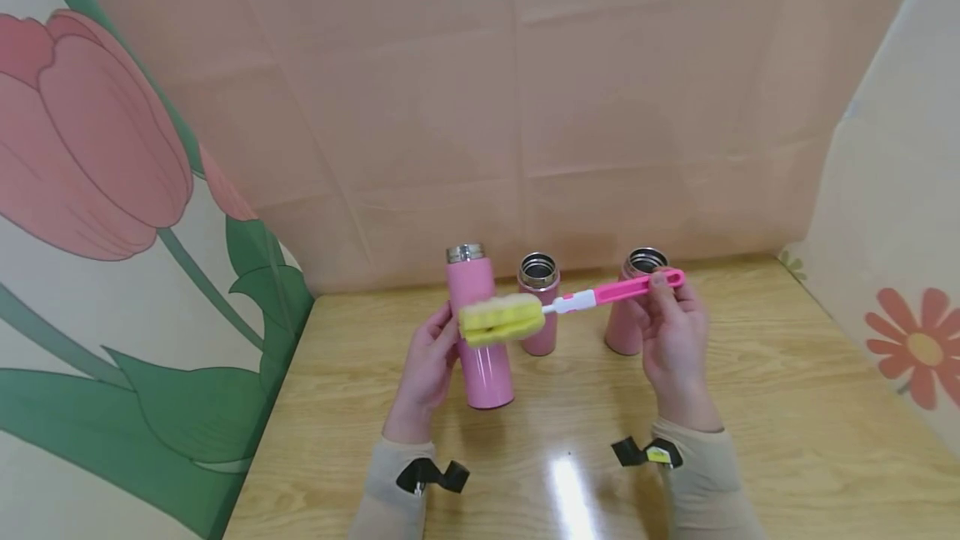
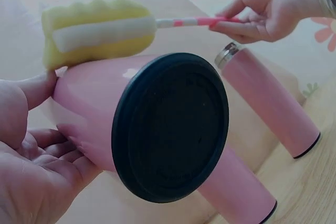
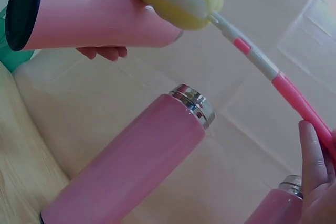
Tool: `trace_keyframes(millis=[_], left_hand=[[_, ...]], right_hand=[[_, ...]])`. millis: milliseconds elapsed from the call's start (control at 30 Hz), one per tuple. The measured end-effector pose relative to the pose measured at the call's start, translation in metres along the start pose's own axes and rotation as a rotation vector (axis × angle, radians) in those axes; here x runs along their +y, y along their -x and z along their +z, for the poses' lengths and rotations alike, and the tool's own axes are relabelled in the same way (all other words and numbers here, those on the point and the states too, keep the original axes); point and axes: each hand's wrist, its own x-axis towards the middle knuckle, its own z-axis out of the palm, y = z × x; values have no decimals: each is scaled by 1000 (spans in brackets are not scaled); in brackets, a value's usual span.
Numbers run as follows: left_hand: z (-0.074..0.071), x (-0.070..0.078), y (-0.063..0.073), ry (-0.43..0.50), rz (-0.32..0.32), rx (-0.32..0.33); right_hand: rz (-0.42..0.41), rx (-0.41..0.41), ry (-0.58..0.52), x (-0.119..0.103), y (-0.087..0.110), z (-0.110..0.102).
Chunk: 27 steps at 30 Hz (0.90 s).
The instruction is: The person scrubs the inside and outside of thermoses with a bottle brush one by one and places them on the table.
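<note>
My left hand (image 1: 429, 365) grips a pink thermos bottle (image 1: 487, 377) around its side, lifted off the table, its steel mouth up and tilted slightly away. In the left wrist view its black base (image 2: 170, 129) faces the camera. My right hand (image 1: 677, 338) pinches the pink end of a bottle brush (image 1: 626, 288). The brush's yellow and white sponge head (image 1: 501, 319) lies across the outside of the held bottle, by the left thumb; the left wrist view shows it close against the bottle's wall.
Two more pink bottles stand uncapped on the wooden table (image 1: 360, 332): a middle bottle (image 1: 540, 332) and a right bottle (image 1: 622, 327) behind my right hand. A pink-beige cloth backdrop (image 1: 420, 107) rises behind them, with flower-printed panels at both sides.
</note>
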Motion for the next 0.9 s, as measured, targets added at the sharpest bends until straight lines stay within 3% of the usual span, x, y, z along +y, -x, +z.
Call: trace_keyframes(millis=[200,500,733,900], left_hand=[[-1,0,-1,61,15,12],[-1,1,0,89,15,25],[-4,3,0,89,40,-12],[-5,3,0,89,45,-16]], right_hand=[[41,-95,38,0,-2,-5],[124,-222,253,-3,-1,-10],[156,-260,353,-5,0,-11],[144,-265,353,-4,-1,-13]])
